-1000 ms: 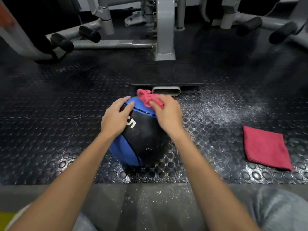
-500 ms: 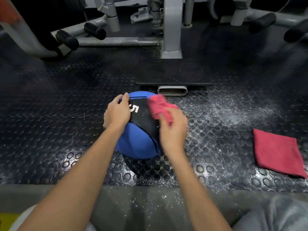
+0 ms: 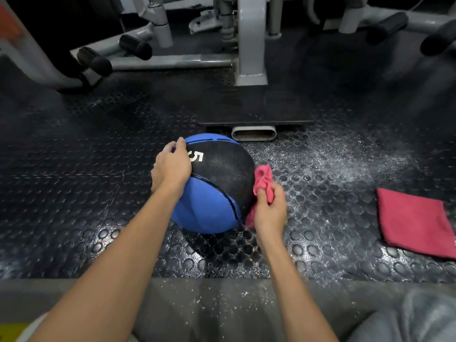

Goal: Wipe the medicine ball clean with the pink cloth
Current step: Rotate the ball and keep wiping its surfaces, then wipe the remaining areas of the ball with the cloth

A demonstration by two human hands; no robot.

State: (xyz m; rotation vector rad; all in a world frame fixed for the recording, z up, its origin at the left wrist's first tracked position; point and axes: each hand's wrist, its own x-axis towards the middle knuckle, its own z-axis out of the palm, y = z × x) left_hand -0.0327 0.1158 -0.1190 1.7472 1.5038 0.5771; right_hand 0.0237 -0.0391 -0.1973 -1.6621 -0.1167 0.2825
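Left hand (image 3: 171, 166) curled over the left of the medicine ball (image 3: 209, 211); right hand (image 3: 270, 212) clutched the bunched pink cloth (image 3: 264, 180) against its right side.

Both bare forearms reach forward. Left hand (image 3: 171, 167) grips the left side of the ball (image 3: 217, 174), fingers curled over it. Right hand (image 3: 270, 211) low at right, fingers pinching the bunched cloth (image 3: 264, 180).

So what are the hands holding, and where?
The right hand grips the pink cloth round its middle; the left hand holds the medicine ball on its left side.
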